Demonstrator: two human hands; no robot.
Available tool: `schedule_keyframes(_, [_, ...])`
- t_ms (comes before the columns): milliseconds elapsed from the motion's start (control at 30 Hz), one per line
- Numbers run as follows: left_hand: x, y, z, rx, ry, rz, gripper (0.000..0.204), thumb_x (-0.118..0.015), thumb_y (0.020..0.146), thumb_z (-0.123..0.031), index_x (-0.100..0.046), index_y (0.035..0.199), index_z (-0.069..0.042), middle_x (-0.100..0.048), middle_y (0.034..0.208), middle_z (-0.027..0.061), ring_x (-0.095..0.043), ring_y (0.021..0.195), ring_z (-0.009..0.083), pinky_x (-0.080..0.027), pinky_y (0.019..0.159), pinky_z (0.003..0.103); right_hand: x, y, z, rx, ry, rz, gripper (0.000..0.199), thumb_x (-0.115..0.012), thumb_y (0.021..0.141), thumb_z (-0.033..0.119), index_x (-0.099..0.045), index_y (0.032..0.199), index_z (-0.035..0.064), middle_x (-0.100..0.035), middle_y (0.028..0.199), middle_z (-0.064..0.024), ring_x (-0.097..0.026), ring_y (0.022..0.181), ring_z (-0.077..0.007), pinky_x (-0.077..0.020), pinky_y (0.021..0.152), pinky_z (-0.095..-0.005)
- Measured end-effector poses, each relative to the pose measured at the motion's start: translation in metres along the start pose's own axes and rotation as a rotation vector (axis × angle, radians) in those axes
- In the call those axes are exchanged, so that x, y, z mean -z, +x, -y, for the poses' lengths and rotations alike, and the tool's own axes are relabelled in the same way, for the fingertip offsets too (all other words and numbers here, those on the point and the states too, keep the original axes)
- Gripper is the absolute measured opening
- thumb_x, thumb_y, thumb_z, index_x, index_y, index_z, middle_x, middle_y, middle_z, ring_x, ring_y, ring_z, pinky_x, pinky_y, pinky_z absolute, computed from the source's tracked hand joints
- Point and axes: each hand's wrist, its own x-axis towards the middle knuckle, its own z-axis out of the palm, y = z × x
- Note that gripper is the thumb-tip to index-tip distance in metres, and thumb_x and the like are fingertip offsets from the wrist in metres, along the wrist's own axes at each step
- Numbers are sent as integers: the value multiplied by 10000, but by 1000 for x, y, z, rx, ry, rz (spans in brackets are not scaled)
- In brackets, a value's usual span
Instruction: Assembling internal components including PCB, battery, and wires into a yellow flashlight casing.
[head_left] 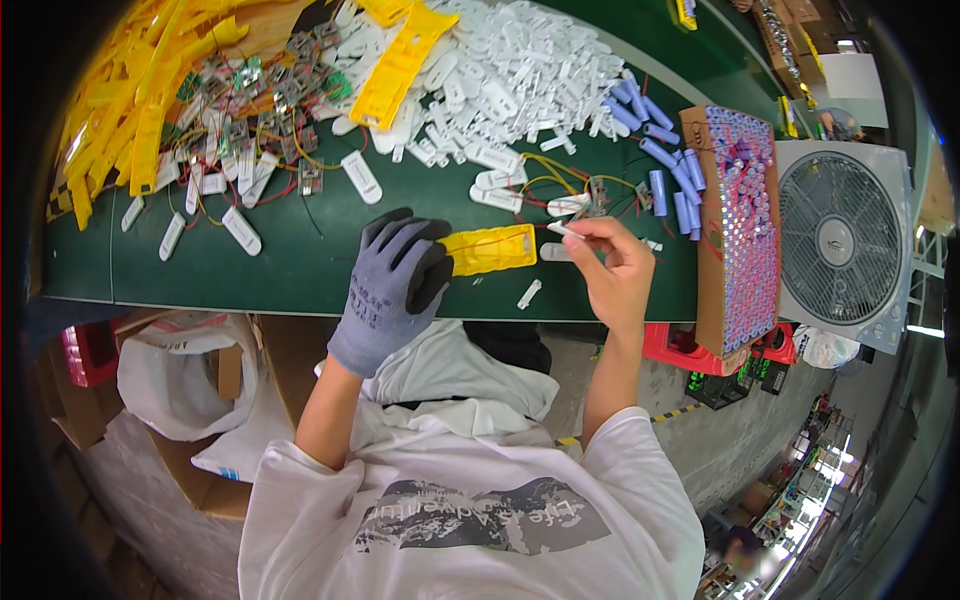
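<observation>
Fingers of the gloved left hand (395,285) press down, clamped on one end of the yellow plastic housing (491,249) lying on the green table (300,260); just right of that housing, the bare right hand (615,265) pinches a small white piece (566,230) between fingertips; beyond the housing lies a heap of white plastic shells (520,70).

A green surface (300,270) carries a heap of white plastic shells (520,70), yellow trays (130,130), wired circuit boards (260,100), purple cells (660,160) and a cardboard box (712,290).

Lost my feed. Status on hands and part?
Left hand gloved, pinning yellow casing. Right hand bare, pinching small white piece. Loose wires just beyond.
</observation>
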Motion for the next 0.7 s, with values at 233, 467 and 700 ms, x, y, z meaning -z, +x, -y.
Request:
schedule_keyframes(233, [-2,-3,1,-2,29,29,251,-703,694,-2,-595,914,-57,-635,1096,94,-573,1031,335,-432,944,446,-11,-6,-5,109,-66,39,167,-778,722,-15,-712,875,-3,-698,794,-76,-633,688,-117,-473,608,-242])
schedule_keyframes(467, [-3,-3,-1,-10,28,30,259,-698,693,2,-592,921,-56,-635,1093,95,-576,1029,331,-428,952,453,0,6,-4,60,-222,190,124,-741,777,28,-721,896,0,-705,801,-78,-639,703,-135,-478,634,-248])
schedule_keyframes(700, [-2,-3,-2,4,55,24,244,-695,702,-2,-576,907,-60,-642,1069,88,-590,1012,317,-420,984,466,-5,20,-2,-17,-213,361,99,-684,825,28,-709,918,6,-696,847,-81,-630,731,-157,-489,690,-271])
